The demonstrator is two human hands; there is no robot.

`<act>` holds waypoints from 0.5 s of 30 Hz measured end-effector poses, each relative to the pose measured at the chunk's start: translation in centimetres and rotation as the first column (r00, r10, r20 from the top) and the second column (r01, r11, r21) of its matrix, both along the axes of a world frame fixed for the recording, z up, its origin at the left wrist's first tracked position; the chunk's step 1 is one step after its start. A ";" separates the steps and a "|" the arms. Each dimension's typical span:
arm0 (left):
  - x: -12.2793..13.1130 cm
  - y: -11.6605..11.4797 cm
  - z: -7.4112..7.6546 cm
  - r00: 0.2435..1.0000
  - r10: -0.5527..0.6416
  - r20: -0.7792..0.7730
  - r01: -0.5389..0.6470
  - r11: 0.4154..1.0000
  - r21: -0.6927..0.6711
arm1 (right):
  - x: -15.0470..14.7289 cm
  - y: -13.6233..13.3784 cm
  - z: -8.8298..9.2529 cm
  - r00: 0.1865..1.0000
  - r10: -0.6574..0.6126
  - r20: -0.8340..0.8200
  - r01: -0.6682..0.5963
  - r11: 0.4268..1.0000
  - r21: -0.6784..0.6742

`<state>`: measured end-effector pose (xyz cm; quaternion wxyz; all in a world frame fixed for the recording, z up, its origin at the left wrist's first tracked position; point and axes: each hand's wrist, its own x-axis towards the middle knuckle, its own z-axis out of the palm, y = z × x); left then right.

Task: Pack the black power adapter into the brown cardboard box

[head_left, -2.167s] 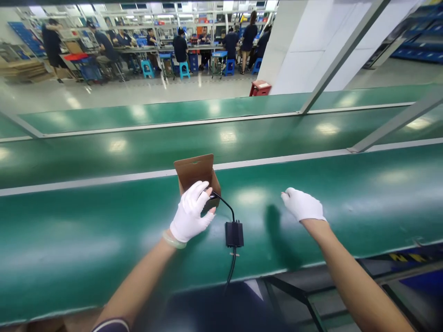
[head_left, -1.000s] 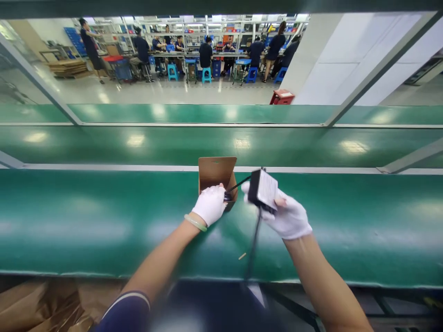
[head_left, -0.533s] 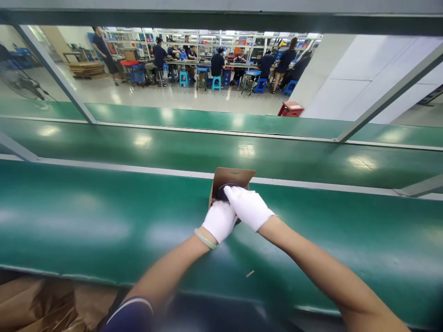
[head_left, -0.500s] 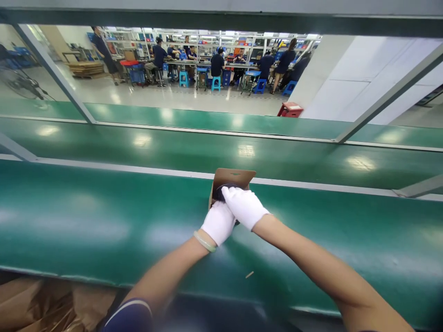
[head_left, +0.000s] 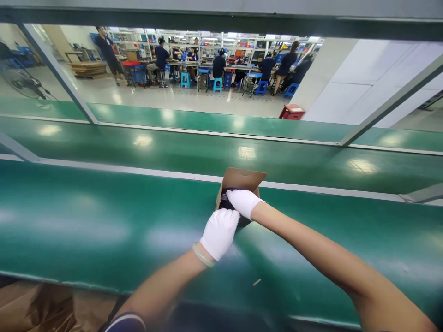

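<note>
Brown cardboard box, just off centre toward five o'clock; rests on a long, glossy green desk, flap raised on the twelve o'clock side. Within the box: black object bearing white print, mostly hidden by the hands, outline unclear. Right hand, in a white fabric glove: extends into the box from four o'clock, fingers over the black object; grip largely concealed, impossible to tell whether closed on it. Left hand, likewise white-gloved: lies at seven o'clock of the box, fingers curled at the near rim, just beside the right hand; impossible to tell whether gripping the cardboard or only touching it. Around the left wrist: smooth, pale green bangle. At five o'clock: thin, pale, stick-like scrap, lying on the desk, apart from both hands. At eight o'clock: crumpled brown paper, below the near edge of the desk. Beyond the desk: red stool-like block at two o'clock; dark-clad person at twelve, seated on a bright blue plastic stool; flat brown cardboard stack at ten.
</note>
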<state>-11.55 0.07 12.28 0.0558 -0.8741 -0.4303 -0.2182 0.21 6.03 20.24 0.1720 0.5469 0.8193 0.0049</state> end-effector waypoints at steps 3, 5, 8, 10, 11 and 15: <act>0.1 0.3 -0.4 1.000 0.010 -0.016 -0.008 0.996 0.089 | 1.1 -1.7 0.5 0.997 0.074 -0.013 -0.073 0.997 0.034; 0.2 0.5 -0.5 0.999 0.023 -0.022 -0.019 0.991 0.130 | 1.4 -2.0 0.4 0.996 0.078 0.034 -0.079 0.997 0.010; 0.6 1.0 -0.5 0.998 0.047 -0.029 -0.043 0.988 0.145 | 1.1 -1.0 -0.1 0.992 0.048 0.115 -0.041 0.997 -0.063; 0.7 1.3 -0.5 0.996 0.070 -0.052 -0.062 0.988 0.138 | 0.9 -0.1 0.1 0.990 0.071 0.125 -0.054 0.990 -0.132; 0.8 1.6 -0.5 0.994 0.084 -0.066 -0.074 0.988 0.136 | 1.2 0.0 0.4 0.989 0.089 0.118 -0.072 0.987 -0.144; 0.6 4.3 -0.2 0.987 0.124 -0.104 -0.111 0.986 0.122 | 4.5 -3.1 2.0 0.967 0.172 -0.189 -0.156 0.983 0.096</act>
